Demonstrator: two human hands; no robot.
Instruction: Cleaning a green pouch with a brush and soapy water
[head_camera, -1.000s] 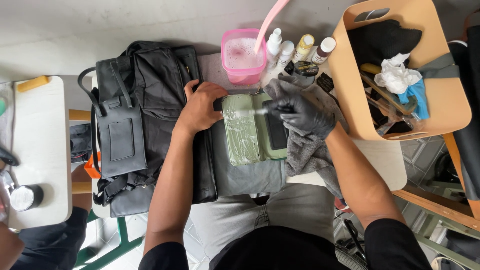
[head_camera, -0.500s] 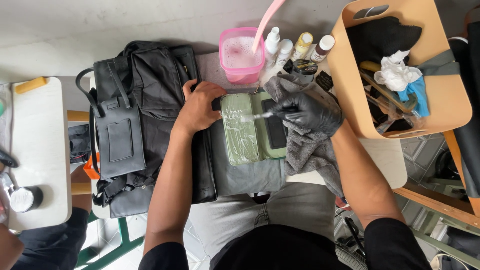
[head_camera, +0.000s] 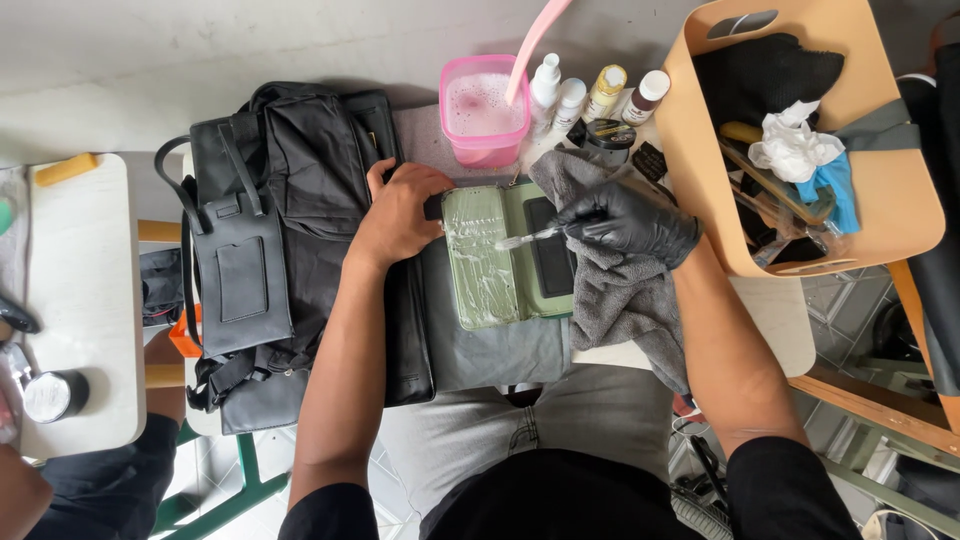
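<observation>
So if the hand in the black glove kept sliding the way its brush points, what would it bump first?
Probably the bare left hand holding the green wallet's far edge; the right hand aims its brush leftward across it.

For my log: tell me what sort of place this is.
Probably a small bag and leather cleaning workstation: soapy pink tub, little bottles, gloved right hand brushing a green wallet.

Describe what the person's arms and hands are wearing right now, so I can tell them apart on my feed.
The right hand wears a glossy black glove that ends at the wrist. The left hand is bare, with no glove, ring or watch showing. Both forearms are uncovered, and short black sleeves start near the elbows at the bottom of the view.
</observation>
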